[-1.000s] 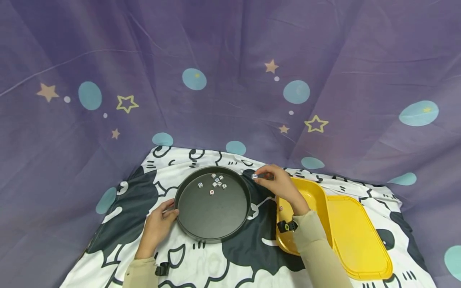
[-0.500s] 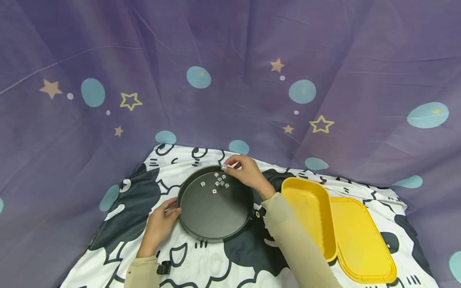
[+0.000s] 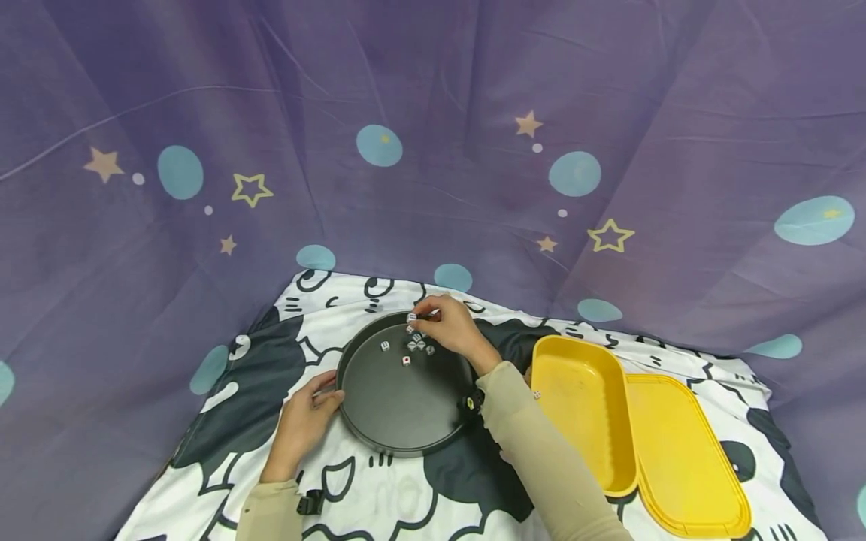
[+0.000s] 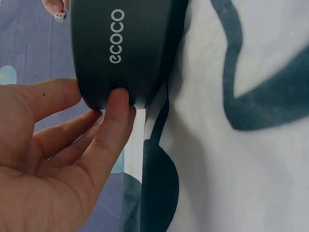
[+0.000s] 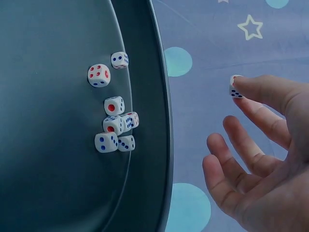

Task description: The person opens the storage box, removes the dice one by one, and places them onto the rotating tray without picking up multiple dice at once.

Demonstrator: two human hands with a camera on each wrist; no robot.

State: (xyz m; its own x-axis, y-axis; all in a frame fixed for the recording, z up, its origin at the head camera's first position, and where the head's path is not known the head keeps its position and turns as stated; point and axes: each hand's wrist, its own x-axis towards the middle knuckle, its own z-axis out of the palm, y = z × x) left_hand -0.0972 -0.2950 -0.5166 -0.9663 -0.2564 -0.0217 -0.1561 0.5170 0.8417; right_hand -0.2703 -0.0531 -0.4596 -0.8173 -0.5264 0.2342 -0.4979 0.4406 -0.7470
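Note:
My left hand [image 3: 304,424] grips the left edge of a dark round tray [image 3: 399,406]; in the left wrist view the thumb presses on its outer wall, which reads "ecoco". Between thumb and forefinger of my right hand [image 3: 452,327] is a white die [image 5: 235,87], held above the tray's far rim. The other fingers of that hand are loosely spread. Several white dice with red and blue pips lie on the tray floor near the far side, most in a cluster. One die [image 3: 407,361] lies a little nearer, and another die [image 3: 385,346] to the left.
A yellow box [image 3: 582,406] stands right of the tray, with a die [image 3: 537,394] visible at its left side. A flat yellow lid [image 3: 686,458] lies along its right side. A black-and-white patterned cloth [image 3: 379,488] covers the surface; a purple curtain [image 3: 419,195] hangs behind.
My right hand has moved left, from beside the yellow box to the tray's far rim, with the die still pinched. My left hand keeps its hold on the tray's edge.

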